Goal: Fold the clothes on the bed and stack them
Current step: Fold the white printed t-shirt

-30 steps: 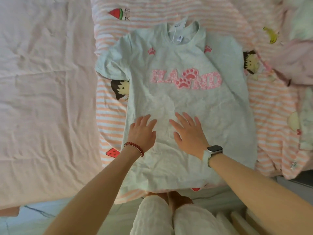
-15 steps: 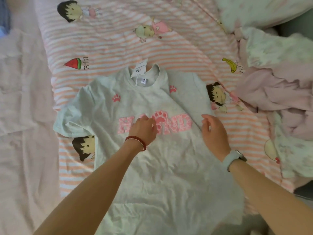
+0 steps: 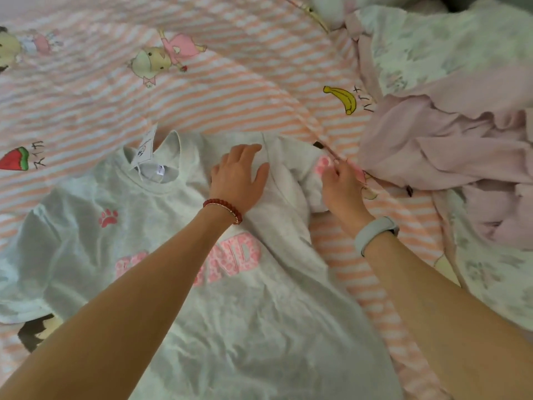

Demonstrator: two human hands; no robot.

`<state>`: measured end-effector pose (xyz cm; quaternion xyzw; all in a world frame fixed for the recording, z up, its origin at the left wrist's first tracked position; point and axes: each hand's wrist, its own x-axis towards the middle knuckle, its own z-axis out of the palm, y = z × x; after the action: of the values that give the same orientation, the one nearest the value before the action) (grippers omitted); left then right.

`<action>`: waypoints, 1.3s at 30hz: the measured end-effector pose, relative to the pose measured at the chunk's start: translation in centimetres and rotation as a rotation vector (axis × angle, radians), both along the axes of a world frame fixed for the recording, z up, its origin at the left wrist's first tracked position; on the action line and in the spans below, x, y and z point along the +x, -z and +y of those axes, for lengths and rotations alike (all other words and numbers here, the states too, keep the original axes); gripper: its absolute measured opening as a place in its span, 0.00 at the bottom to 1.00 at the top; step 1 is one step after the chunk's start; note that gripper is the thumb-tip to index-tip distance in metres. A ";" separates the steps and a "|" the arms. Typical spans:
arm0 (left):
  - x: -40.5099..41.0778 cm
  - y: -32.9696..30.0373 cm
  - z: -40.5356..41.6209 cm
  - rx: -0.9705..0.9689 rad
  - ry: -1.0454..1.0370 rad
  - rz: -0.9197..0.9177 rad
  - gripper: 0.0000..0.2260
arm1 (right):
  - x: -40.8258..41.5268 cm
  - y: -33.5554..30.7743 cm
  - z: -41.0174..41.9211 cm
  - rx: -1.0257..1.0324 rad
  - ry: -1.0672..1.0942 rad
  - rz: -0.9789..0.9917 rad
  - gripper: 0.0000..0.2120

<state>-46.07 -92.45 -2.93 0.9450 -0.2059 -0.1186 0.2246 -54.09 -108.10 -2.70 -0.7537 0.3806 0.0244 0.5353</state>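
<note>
A pale grey T-shirt (image 3: 230,327) with pink letters and paw prints lies face up on the striped bed cover (image 3: 230,90), its collar and paper tag toward the far side. My left hand (image 3: 239,177), a red bead bracelet on its wrist, presses flat on the shirt's right shoulder. My right hand (image 3: 340,186), with a pale watch band on the wrist, pinches the shirt's right sleeve (image 3: 311,171), which is bunched and lifted inward off the cover. The shirt's left sleeve (image 3: 26,255) lies spread out at the left.
A crumpled pile of pale pink clothes (image 3: 450,157) sits at the right, with a white flower-patterned garment (image 3: 450,47) behind it and another patterned piece (image 3: 496,281) by the right edge. The cover carries cartoon figures, a banana and a watermelon print.
Both hands have moved from the shirt's middle up to its right shoulder. My left hand now presses the shoulder and my right hand has taken hold of the right sleeve.
</note>
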 end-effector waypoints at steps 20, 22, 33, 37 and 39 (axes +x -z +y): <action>-2.0 4.0 -5.7 0.393 0.261 0.144 0.30 | -0.6 0.8 -8.4 -0.360 0.051 0.120 0.12; -2.0 3.1 -4.9 0.223 0.204 0.114 0.26 | -0.5 0.0 -7.3 -0.658 -0.004 0.009 0.12; -1.1 -2.6 10.3 -0.933 -0.955 0.995 0.20 | -0.2 -5.2 6.2 -0.102 -1.019 -0.102 0.19; -1.7 -0.9 10.5 -0.759 -0.945 0.912 0.14 | -2.7 -0.7 7.2 -0.616 -0.873 -0.222 0.19; -1.7 0.2 9.3 -0.594 -0.830 0.703 0.13 | -3.9 1.4 7.3 -0.774 -0.980 -0.140 0.22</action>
<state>-47.81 -83.13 -3.17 0.7479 0.2411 -0.2632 0.5597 -57.96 -100.77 -4.09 -0.9796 -0.0637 0.0778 0.1742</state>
